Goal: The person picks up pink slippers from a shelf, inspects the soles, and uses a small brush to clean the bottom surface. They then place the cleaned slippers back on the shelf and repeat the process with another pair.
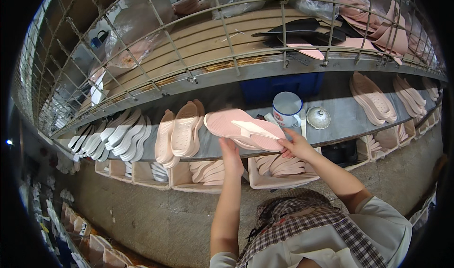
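Note:
A pair of pink shoe soles (244, 127) with a cream patch in the middle is held up over the shelf edge, bottoms facing me. My right hand (297, 145) grips one end, thumb on the near face and fingers around the rim. Against the lower edge, nearer the other end, my left hand (231, 159) supports the soles, with its fingertips partly hidden behind them. Just beyond lie a white enamel mug (287, 108) with a blue rim and its round lid (318, 118). To the left, several pale pink soles (185, 128) rest on the grey shelf (213, 147).
White and grey soles (130, 134) line the shelf's left end, more pink soles (372, 99) the right. A wire mesh (227, 36) stands behind the shelf, with black and pink pieces (307, 36) beyond it. A blue bin (257, 90) sits behind the mug. Sole-filled bins (210, 188) stand below.

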`<state>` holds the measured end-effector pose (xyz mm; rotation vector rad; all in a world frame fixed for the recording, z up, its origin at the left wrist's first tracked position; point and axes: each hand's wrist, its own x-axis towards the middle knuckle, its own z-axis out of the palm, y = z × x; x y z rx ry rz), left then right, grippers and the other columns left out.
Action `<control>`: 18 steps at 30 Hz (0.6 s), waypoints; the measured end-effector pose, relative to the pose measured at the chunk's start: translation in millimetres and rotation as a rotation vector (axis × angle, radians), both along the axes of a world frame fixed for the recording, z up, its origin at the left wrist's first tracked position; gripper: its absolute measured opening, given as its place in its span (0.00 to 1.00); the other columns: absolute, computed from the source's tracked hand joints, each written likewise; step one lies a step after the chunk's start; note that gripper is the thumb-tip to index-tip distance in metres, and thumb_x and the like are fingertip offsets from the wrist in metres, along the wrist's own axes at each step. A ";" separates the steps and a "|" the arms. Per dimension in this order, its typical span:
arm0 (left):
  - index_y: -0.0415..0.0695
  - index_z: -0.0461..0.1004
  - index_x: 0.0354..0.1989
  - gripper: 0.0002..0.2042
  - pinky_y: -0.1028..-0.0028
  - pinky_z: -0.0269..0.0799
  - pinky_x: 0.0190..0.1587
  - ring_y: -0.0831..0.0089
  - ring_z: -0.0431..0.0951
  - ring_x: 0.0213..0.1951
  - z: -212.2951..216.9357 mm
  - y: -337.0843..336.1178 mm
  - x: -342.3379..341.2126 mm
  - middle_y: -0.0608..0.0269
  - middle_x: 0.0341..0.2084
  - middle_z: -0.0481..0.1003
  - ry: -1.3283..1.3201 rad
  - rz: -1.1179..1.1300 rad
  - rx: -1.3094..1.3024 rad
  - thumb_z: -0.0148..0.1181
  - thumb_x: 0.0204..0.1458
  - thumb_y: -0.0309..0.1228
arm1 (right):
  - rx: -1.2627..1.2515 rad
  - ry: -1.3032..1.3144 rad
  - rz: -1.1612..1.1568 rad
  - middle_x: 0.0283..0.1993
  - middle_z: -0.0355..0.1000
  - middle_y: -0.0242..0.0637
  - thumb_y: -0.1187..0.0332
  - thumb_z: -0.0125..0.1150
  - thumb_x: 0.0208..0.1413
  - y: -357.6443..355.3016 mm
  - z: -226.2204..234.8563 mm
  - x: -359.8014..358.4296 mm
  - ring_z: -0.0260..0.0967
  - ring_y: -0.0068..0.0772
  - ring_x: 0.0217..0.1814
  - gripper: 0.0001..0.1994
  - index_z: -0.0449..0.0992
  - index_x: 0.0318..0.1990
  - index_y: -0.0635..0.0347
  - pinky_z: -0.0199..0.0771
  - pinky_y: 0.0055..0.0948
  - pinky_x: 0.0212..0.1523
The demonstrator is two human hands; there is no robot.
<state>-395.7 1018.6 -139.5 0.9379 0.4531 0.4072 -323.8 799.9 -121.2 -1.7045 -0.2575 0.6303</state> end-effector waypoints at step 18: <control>0.42 0.57 0.58 0.23 0.66 0.62 0.55 0.68 0.64 0.57 -55.7 -24.0 -108.7 0.55 0.55 0.64 0.117 0.060 0.229 0.47 0.60 0.42 | -0.625 -0.212 0.949 0.44 0.72 0.51 0.57 0.55 0.56 -145.7 -81.6 -172.9 0.70 0.51 0.48 0.19 0.68 0.52 0.55 0.69 0.44 0.48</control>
